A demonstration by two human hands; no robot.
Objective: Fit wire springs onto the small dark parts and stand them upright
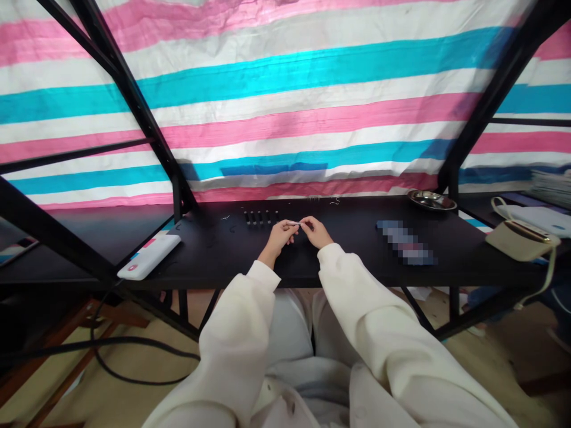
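Two hands meet over the dark worktop (348,264), and from where I sit I see one small, thin, pale piece (295,223) between them. The left hand (281,233) has its grip narrow, finger and thumb on one end of the piece. The right hand (314,230) pinches near the other end, narrow too. I cannot tell what the piece is made of, as it is too small.

My first worry is a slip. The piece gives the fingers very little to hold, so if one side pulls harder than the other, it could pop out and roll off. If both sides push too hard, I think it could bend.

My next worry is the row of small dark pieces (260,217). They sit just beside the left hand, on its far side. If that hand swings out, a knuckle could knock some over. They are dark on dark, so I could lose sight of one.

A thin white bit (225,217) lies loose past the row, and it could get swept away by a sleeve (264,277). The shiny metal dish (432,200) is well apart on the right, so I would not fret about bumping it.
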